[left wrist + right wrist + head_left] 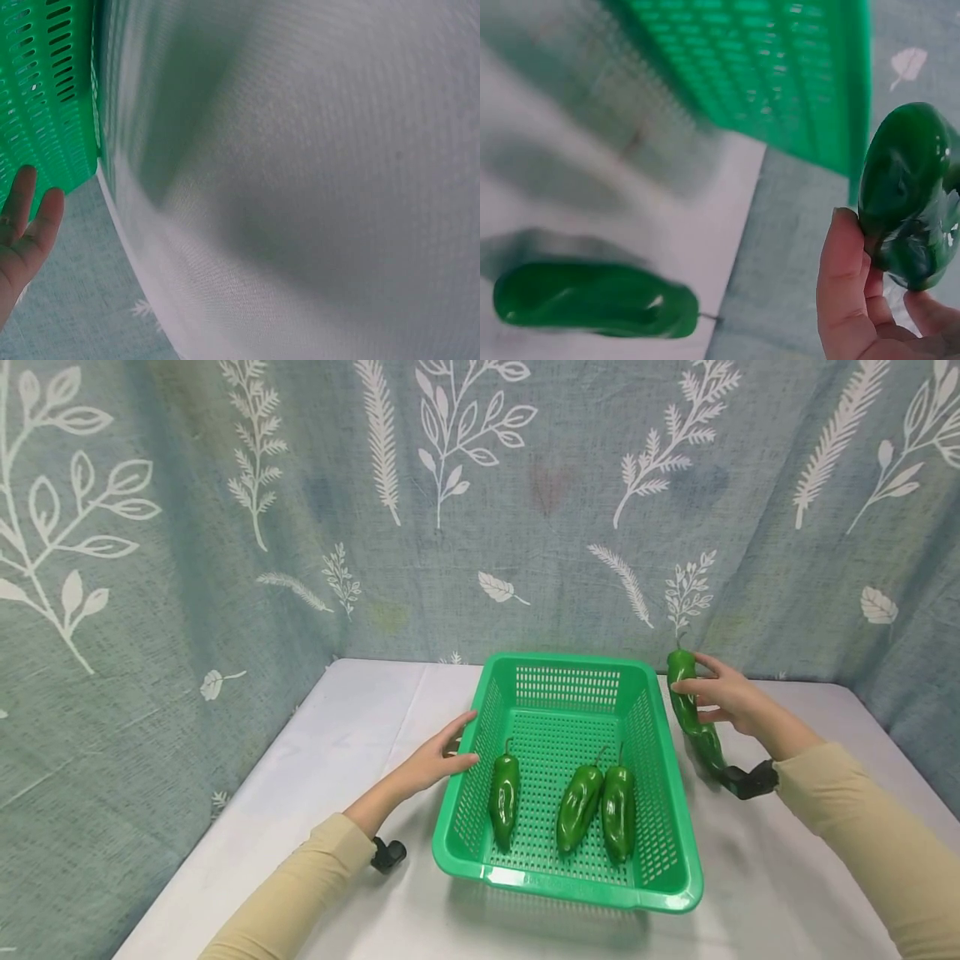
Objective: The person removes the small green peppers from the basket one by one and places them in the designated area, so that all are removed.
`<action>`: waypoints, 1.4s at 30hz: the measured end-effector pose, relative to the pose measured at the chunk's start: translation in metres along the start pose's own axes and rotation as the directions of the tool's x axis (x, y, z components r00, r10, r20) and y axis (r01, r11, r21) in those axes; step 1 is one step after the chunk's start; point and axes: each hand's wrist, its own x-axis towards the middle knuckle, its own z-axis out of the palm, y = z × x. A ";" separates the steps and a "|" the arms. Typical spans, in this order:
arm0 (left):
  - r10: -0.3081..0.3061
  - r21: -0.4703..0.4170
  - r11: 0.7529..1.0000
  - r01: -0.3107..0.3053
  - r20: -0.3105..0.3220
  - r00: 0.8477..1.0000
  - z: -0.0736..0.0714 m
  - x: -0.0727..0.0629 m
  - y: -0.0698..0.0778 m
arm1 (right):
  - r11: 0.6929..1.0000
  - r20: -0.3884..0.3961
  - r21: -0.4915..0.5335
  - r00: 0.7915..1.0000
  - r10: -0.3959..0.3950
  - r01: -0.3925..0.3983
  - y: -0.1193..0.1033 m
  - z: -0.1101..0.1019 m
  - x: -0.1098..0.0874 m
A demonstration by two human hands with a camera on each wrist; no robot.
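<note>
A green plastic basket (pixel 555 881) with slotted walls stands on the table. Three glossy green peppers lie in it: one pepper (pixel 504 802) at the left, another (pixel 580 808) near the middle, and a third (pixel 618 814) beside that one. My right hand (pixel 729 695) pinches a long green pepper (pixel 907 180) between thumb and fingers, raised beyond the basket's right side, stem up. Below that hand another green pepper (pixel 596 300) lies on the table. My left hand (pixel 429 767) is at the basket's left rim with its fingers spread; whether they touch is unclear.
The table (pixel 375 760) is covered in white cloth. Behind it and at the sides hangs a grey-green leaf-patterned curtain (pixel 315 485). A black wrist device (pixel 388 855) sits at the left wrist, another device (pixel 750 779) at the right.
</note>
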 end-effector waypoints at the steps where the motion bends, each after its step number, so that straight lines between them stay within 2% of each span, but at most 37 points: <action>1: -0.001 -0.001 1.000 0.001 0.001 1.000 0.000 0.000 0.000 | 1.000 -0.006 0.001 1.000 0.004 -0.004 0.003 -0.002 0.000; 8: -0.002 0.000 1.000 0.002 0.004 1.000 0.000 0.001 -0.002 | 0.999 -0.042 -0.042 0.999 0.021 -0.023 0.020 -0.014 -0.001; 15: 0.002 0.009 1.000 -0.002 0.007 1.000 -0.001 0.000 -0.002 | 0.993 -0.056 -0.078 0.995 0.081 -0.085 0.039 -0.024 0.000; 26: -0.001 0.007 1.000 0.001 0.001 1.000 0.000 0.001 -0.002 | 0.992 -0.115 -0.080 0.989 0.091 -0.101 0.069 -0.027 -0.001; 33: 0.003 0.008 1.000 -0.003 -0.019 1.000 -0.002 0.014 -0.037 | 0.989 -0.147 -0.079 0.983 0.109 -0.121 0.088 -0.028 -0.001; 42: -0.004 0.009 1.000 0.004 -0.029 1.000 -0.001 0.013 -0.036 | 0.983 -0.138 -0.070 0.977 0.161 -0.172 0.103 -0.026 0.001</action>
